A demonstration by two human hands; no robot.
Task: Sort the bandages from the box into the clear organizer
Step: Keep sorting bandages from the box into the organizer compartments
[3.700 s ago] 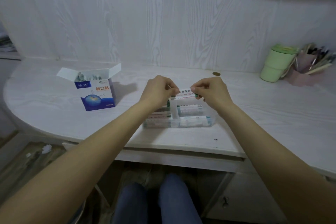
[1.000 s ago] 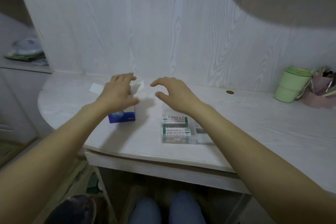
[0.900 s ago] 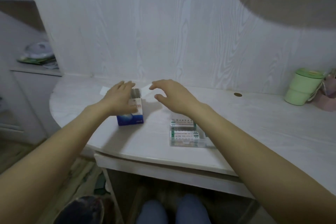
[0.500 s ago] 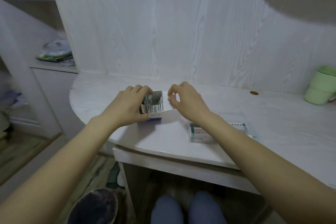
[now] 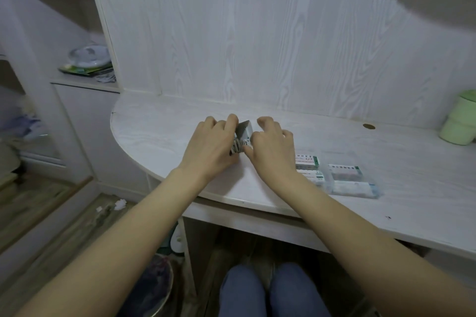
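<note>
My left hand (image 5: 211, 147) is curled round the box (image 5: 243, 134), holding it steady on the desk (image 5: 159, 131), and my right hand (image 5: 271, 152) has its fingertips bent in at the box's open mouth, on the bandages (image 5: 236, 148) that show as a striped edge between my hands (whether I have one pinched yet I cannot tell, as my own knuckles hide the tips). To do this well, I judge I should keep the left grip firm but not crushing, since the card walls will likely buckle and jam the stack. With the right I want to pinch a few strips at their ends and draw them straight out along the box, not sideways, or the rest may spill. The clear organizer (image 5: 337, 177) lies near on my right, apart from the box, with bandages already in its compartments; I should carry the strips flat and pick a compartment with room.
</note>
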